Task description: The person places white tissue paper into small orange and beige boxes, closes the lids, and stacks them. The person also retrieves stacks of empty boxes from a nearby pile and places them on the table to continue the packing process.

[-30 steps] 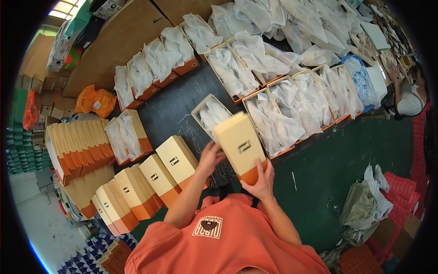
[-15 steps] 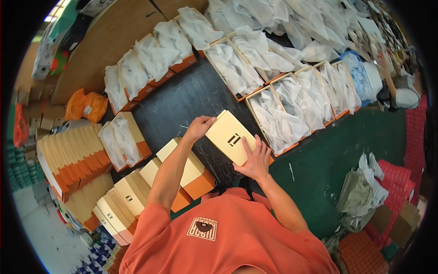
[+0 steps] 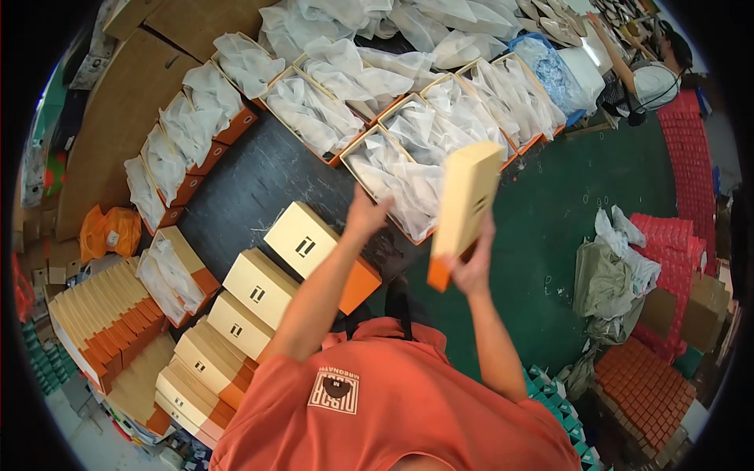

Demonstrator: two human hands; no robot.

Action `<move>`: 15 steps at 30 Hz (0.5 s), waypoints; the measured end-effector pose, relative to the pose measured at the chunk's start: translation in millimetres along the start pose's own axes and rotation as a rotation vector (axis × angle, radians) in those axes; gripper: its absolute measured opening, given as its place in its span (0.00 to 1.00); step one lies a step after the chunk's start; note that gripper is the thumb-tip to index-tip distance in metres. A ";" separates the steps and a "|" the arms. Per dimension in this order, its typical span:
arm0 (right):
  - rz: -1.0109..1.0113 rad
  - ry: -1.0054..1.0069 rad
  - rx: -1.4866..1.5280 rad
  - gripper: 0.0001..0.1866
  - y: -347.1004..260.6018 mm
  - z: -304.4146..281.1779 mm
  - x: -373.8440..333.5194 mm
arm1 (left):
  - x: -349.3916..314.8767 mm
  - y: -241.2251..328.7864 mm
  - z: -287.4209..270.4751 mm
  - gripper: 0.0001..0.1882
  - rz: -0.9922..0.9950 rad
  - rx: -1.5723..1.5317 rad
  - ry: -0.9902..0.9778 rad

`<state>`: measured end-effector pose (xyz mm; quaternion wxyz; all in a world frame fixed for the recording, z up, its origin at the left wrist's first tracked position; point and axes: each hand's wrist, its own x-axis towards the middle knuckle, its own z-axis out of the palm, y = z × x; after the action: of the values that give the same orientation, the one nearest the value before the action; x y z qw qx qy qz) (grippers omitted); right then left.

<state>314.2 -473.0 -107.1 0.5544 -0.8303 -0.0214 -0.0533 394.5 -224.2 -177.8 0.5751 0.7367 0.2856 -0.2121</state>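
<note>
My right hand (image 3: 473, 263) grips the lower end of a cream-and-orange shoe box (image 3: 459, 200). It is lifted off the dark table and tipped up, with motion blur around it; a dark logo shows on its right face. My left hand (image 3: 369, 213) is empty, fingers apart, at the near corner of an open shoe box (image 3: 400, 180) filled with white tissue-wrapped contents. Whether the fingers touch that box I cannot tell. Beneath my left forearm lies a lidded cream shoe box (image 3: 310, 239), with more lidded boxes (image 3: 259, 286) in a row to its left.
Open tissue-filled boxes (image 3: 314, 114) line the far side of the black table (image 3: 251, 180). At left lie a nested stack of cream-and-orange box parts (image 3: 110, 330) and an orange bag (image 3: 110, 233). Green floor (image 3: 534, 267) and plastic bags (image 3: 616, 275) are right; a person (image 3: 656, 82) is far right.
Before, both hands were on a shoe box lying nearly flat. Now my left hand is off it, and a box is raised and tipped up in my right hand. The view has turned.
</note>
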 end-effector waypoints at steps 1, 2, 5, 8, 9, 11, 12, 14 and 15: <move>0.074 0.052 -0.175 0.57 17.8 -20.4 12.9 | -1.6 -11.1 18.6 0.46 0.023 -0.071 -0.024; 0.184 0.097 -0.171 0.57 28.4 -33.2 20.0 | -0.7 -23.5 23.0 0.46 0.025 -0.112 -0.060; 0.128 -0.039 -0.178 0.56 65.1 -38.1 1.6 | -25.9 -43.2 13.7 0.48 -0.039 -0.191 -0.147; 0.002 -0.428 -0.580 0.62 13.7 -11.1 -41.2 | -66.6 -14.6 1.5 0.41 -0.112 -0.253 0.047; -0.024 -0.361 -0.618 0.62 19.6 -4.3 -64.0 | -51.6 -26.9 -6.2 0.38 0.048 -0.153 0.199; -0.043 -0.361 -0.705 0.63 29.3 -6.6 -90.0 | -14.6 -40.6 -34.3 0.32 0.237 0.050 0.550; -0.054 -0.340 -0.727 0.62 33.9 -5.1 -90.8 | -2.2 -14.4 -47.6 0.25 0.508 0.296 0.697; -0.083 -0.310 -0.760 0.61 34.9 -0.2 -91.5 | 9.5 53.1 -62.7 0.24 0.264 0.433 0.310; -0.103 -0.342 -0.766 0.61 31.3 8.4 -79.4 | 12.2 68.9 -64.6 0.27 0.139 0.484 0.116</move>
<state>238.8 -475.4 -148.0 0.1909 -0.9711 -0.1330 0.0537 448.4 -171.6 -119.5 0.3778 0.8817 0.2079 -0.1915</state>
